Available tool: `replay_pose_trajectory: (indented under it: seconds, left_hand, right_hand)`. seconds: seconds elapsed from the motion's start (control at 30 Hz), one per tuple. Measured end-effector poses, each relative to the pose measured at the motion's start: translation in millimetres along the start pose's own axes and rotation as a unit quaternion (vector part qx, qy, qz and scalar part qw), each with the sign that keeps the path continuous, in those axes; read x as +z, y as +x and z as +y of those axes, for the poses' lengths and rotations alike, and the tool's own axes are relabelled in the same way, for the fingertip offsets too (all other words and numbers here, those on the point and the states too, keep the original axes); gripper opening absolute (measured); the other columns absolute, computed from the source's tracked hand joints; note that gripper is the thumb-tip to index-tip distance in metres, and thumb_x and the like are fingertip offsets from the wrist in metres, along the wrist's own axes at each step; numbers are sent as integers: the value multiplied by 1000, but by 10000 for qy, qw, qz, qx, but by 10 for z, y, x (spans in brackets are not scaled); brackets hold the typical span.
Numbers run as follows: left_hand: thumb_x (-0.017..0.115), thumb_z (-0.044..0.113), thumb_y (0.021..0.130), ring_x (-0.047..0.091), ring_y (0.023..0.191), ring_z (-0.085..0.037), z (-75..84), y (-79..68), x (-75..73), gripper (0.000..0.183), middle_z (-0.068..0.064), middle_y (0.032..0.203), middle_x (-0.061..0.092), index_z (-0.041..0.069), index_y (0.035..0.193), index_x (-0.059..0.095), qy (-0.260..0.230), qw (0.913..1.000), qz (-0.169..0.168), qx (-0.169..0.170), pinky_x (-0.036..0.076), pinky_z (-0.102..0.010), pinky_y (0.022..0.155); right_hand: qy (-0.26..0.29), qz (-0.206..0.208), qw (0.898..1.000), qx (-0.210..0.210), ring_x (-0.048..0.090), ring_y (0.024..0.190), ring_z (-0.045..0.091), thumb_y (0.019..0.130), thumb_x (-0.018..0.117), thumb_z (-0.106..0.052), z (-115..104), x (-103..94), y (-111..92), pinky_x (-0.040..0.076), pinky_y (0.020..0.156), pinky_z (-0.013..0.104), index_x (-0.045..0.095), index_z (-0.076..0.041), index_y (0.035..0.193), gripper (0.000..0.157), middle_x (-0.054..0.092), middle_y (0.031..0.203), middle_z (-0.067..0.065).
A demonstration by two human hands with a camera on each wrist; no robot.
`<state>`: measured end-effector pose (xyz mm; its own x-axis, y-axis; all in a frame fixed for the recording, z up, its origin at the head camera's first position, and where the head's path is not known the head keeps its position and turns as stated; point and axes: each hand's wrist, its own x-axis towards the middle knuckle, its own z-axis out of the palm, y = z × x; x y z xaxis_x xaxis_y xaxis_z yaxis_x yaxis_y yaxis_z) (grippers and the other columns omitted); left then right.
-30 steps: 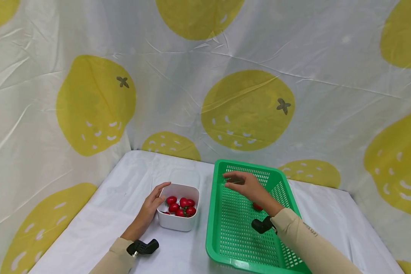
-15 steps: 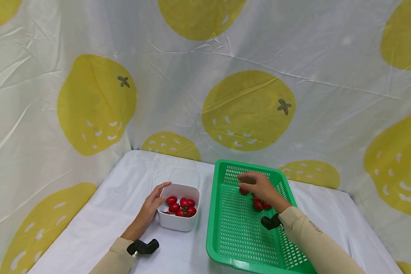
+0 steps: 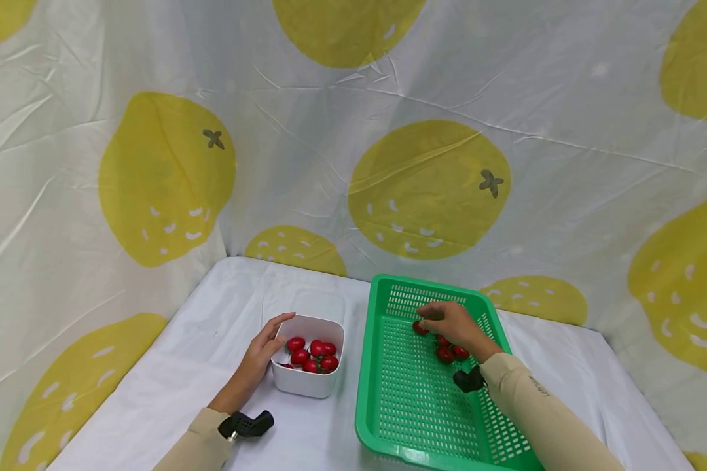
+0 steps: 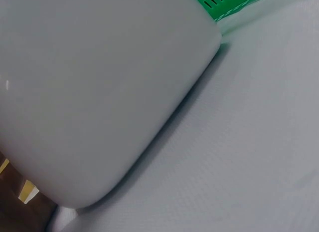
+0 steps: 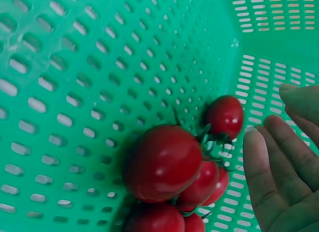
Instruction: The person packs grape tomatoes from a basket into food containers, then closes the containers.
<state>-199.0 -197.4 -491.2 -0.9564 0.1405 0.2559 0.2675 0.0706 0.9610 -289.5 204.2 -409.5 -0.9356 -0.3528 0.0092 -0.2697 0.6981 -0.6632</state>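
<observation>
My left hand [image 3: 259, 356] holds the left side of a small white square tub [image 3: 303, 386], with the thumb at its rim. Several red cherry tomatoes [image 3: 317, 348] lie inside. The left wrist view shows mostly the tub's outer wall [image 4: 99, 92]. Inside a green slotted basket [image 3: 362, 392], my right hand [image 3: 452, 324] hovers over more cherry tomatoes [image 3: 444, 354], partly covering them. Its fingers [image 5: 259, 164] are loosely bent and apart in the right wrist view, with nothing between them. A single tomato [image 5: 225, 116] lies just left of the fingertips.
White cloth [image 3: 212, 333] covers the table. A flat clear lid-like piece [image 3: 318, 304] shows faintly behind the tub. White curtains with yellow lemon prints [image 3: 430, 190] hang behind and on both sides.
My right hand has moved right and slightly down, from over the basket's left part to above the tomatoes, uncovering several of them. My left hand and the tub have stayed in place.
</observation>
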Motion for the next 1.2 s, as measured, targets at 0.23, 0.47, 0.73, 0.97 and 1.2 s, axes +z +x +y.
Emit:
replay_pose_trajectory:
  seconds: [0.23,0.47,0.73,0.97,1.2]
  left_hand:
    - [36,13,102,7,147,-34,8,-4,7,43,-8,156,28,22,144,41,-36,10000,-12,-6,2,-67,110]
    - [36,14,102,6,147,-33,31,-6,-6,43,-4,156,29,22,144,40,3,10000,-72,16,1,-67,110]
    - [36,14,102,6,147,-33,-1,1,-8,43,-8,156,28,22,144,41,-41,10000,-69,54,1,-67,110]
    - [36,15,101,7,147,-34,-11,1,-4,44,-4,156,29,23,144,41,-61,10000,-47,-12,2,-68,109]
    - [36,14,101,6,147,-33,-13,1,-7,44,-4,156,29,23,144,41,-70,10000,-54,-11,2,-67,110]
  right_hand:
    - [-96,-26,9999,-35,64,99,30,90,67,-11,62,23,14,56,71,33,66,1,118,30,66,113,19]
    - [-242,17,9997,-46,66,97,27,90,68,-12,108,60,44,56,74,37,69,-3,115,27,69,110,13]
    - [-659,-94,9976,-185,65,94,24,88,70,-14,74,135,50,54,79,42,74,-10,105,18,71,101,5]
    - [-845,-223,9960,-172,65,95,24,87,71,-14,43,191,48,54,80,43,73,-9,107,21,70,102,4]
    - [-845,-461,9952,-161,64,99,26,85,72,-11,41,218,28,53,82,43,70,-4,115,30,70,106,7]
